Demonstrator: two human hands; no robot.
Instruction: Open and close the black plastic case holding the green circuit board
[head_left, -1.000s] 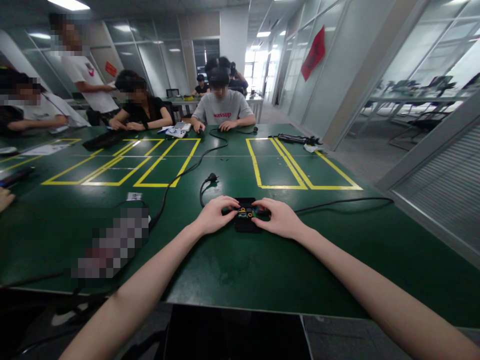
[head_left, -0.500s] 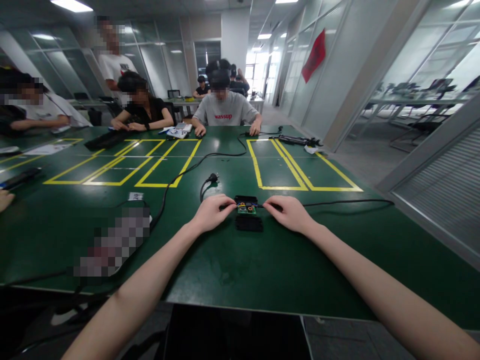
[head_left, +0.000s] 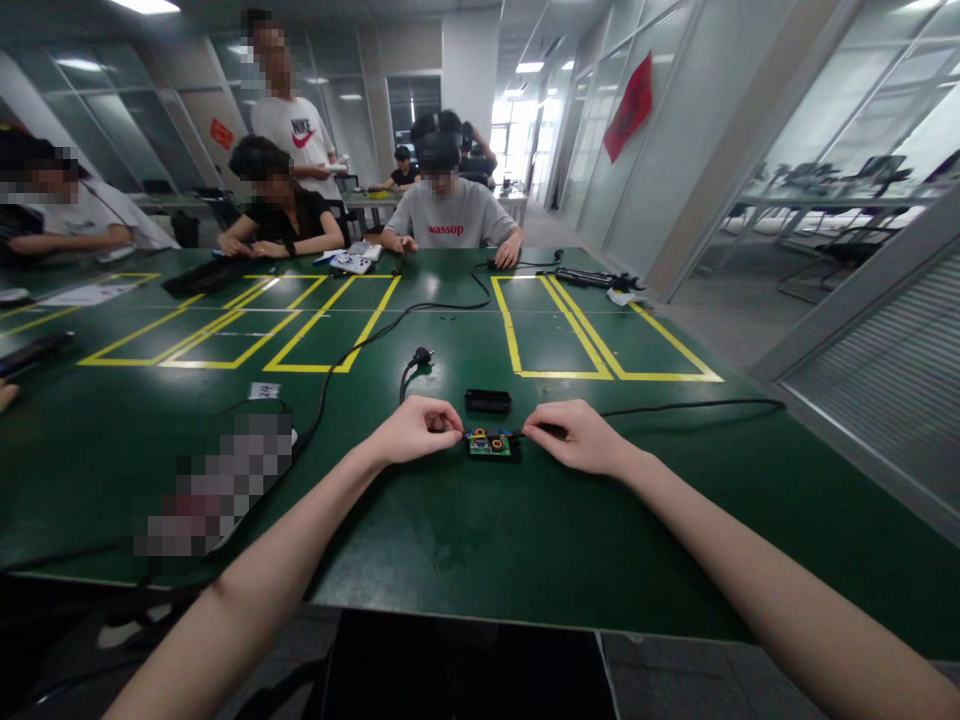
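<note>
Circuit board (head_left: 489, 447) faces up, its long axis running left-right.

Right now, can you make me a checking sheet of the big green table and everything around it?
Surface: green table, marked with yellow tape.
Things being worked on: circuit board over the near box half; far box half lies apart.
Clutter: blurred-out thing at left; white scrap at far right.
Hands: left hand and right hand pinch cords at the board's two ends.
Cables: plug beyond the left hand; long cord at right.
Surroundings: person in grey shirt opposite, others nearby; red banner.
</note>
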